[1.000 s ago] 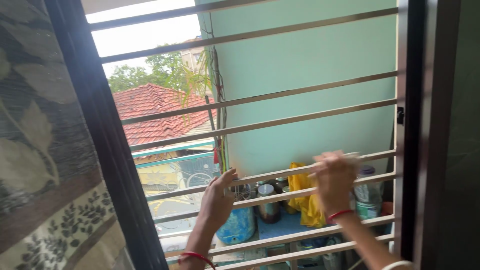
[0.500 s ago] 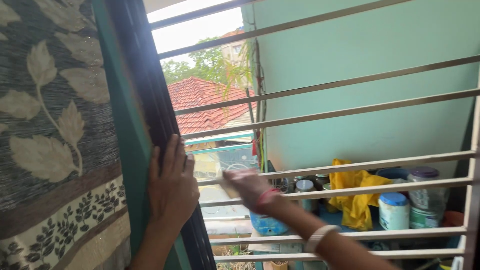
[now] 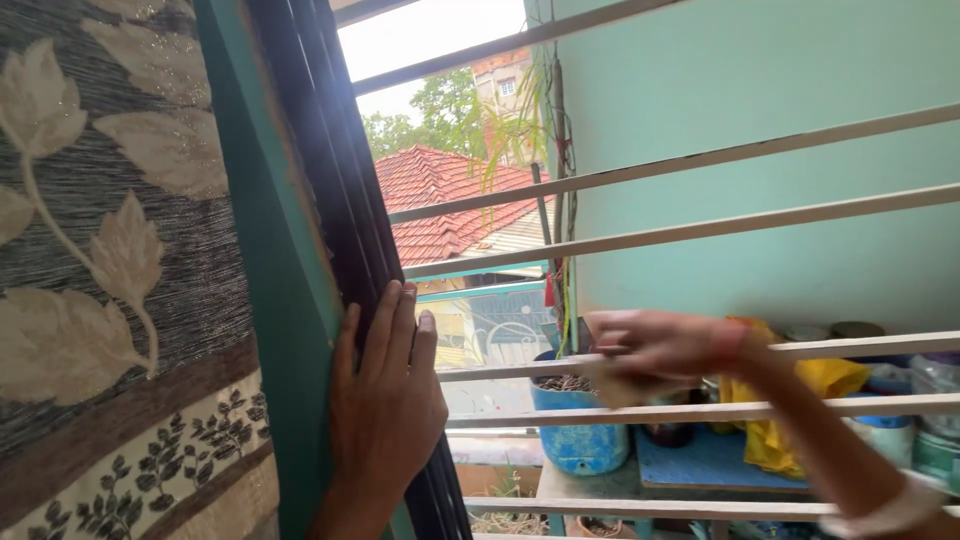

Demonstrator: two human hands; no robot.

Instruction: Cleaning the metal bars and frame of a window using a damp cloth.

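Observation:
My left hand [image 3: 385, 410] lies flat against the dark window frame [image 3: 330, 190], fingers pointing up, holding nothing. My right hand [image 3: 650, 345] is blurred with motion on a pale horizontal window bar [image 3: 860, 347], and it presses a small pale cloth or pad [image 3: 620, 385] against the grille. A red band circles that wrist and a white bangle sits farther up the forearm.
A leaf-patterned curtain [image 3: 110, 270] hangs at the left. Outside the grille a ledge holds a blue pot [image 3: 585, 440], a yellow cloth [image 3: 790, 410] and jars [image 3: 935, 420] beside a green wall [image 3: 760, 90]. A red tiled roof [image 3: 450, 195] and trees lie beyond.
My left hand left the bars and settled on the dark window frame. My right hand swept left along the bar, then back a little to the right. The view shifted left.

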